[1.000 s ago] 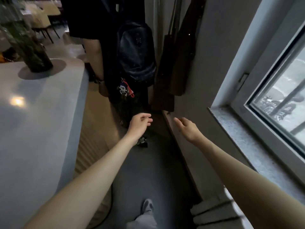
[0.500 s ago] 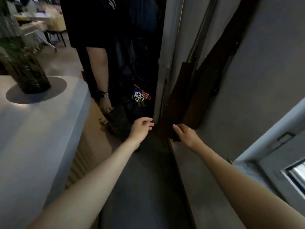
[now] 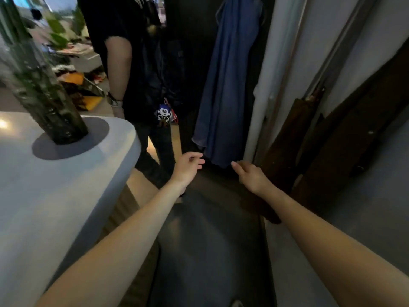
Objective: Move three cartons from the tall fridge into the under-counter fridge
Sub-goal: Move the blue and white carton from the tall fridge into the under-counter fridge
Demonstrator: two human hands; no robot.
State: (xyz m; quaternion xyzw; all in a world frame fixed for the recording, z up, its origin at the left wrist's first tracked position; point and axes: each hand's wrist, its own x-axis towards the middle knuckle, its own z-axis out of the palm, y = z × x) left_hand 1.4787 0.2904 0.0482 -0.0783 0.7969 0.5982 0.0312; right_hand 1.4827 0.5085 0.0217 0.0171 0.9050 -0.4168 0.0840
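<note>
No carton and no fridge shows in the head view. My left hand (image 3: 188, 167) reaches forward over the dark floor with its fingers loosely curled and holds nothing. My right hand (image 3: 251, 176) is stretched out beside it, a little to the right, fingers relaxed and empty. Both forearms run up from the bottom of the frame. The two hands are apart, with a gap between them.
A white counter (image 3: 44, 196) with a dark glass vase (image 3: 44, 103) stands at the left. A person in black (image 3: 137, 74) stands close ahead in the narrow passage. A blue cloth (image 3: 225, 85) hangs ahead. Dark wooden boards (image 3: 332, 151) lean on the grey wall at right.
The view has lifted and turned left: the window has left the frame and the blue cloth has come into view. Both hands stay stretched forward and empty.
</note>
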